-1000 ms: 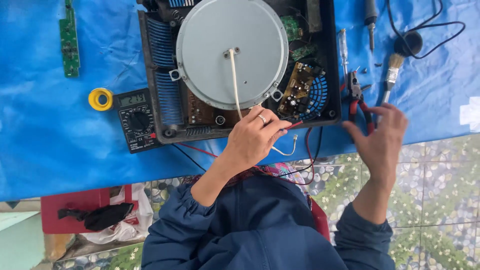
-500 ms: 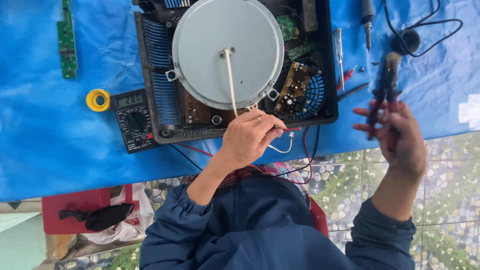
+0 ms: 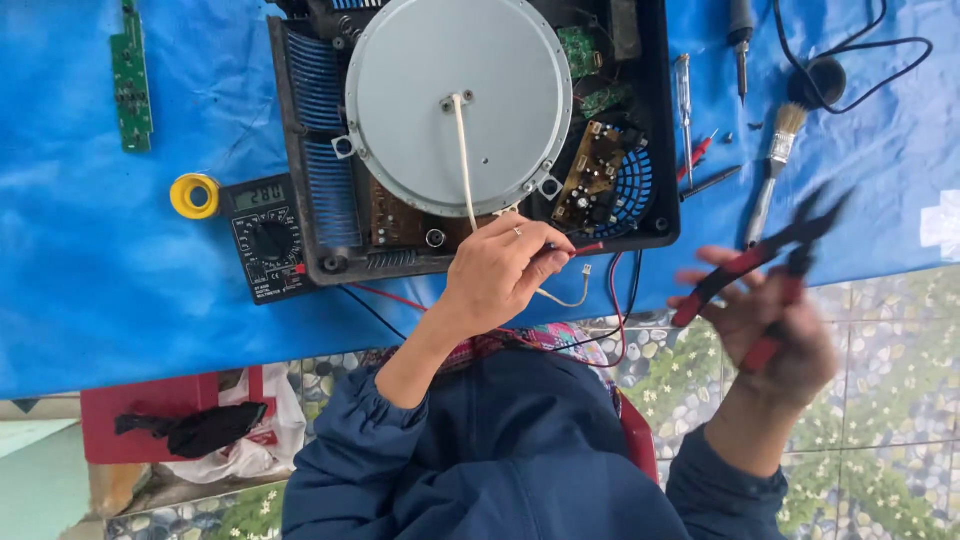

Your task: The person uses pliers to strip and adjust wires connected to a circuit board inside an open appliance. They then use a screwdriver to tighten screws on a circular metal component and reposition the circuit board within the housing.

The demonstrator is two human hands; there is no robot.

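An opened induction cooker [image 3: 300, 150] with a black casing lies on the blue sheet, its round silver coil plate [image 3: 400, 100] on top and circuit boards [image 3: 595, 175] beside the plate. My left hand [image 3: 495, 280] rests at the cooker's near edge. It pinches a red test probe [image 3: 585, 248] and a thin white wire [image 3: 565, 297]. My right hand [image 3: 775, 335] is off the table to the right, gripping red-and-black handled pliers [image 3: 770, 250] that look blurred.
A black multimeter [image 3: 265, 235] and a yellow tape roll [image 3: 193, 195] lie left of the cooker, a green circuit strip [image 3: 132, 75] farther left. To the right are a screwdriver [image 3: 685, 110], a brush [image 3: 775, 160] and a soldering iron [image 3: 740, 35]. A red box [image 3: 150, 415] sits on the floor.
My right hand took the pliers from the table near the cooker's right side and lifted them, then brought them down and toward me. My left hand stayed put on the probe.
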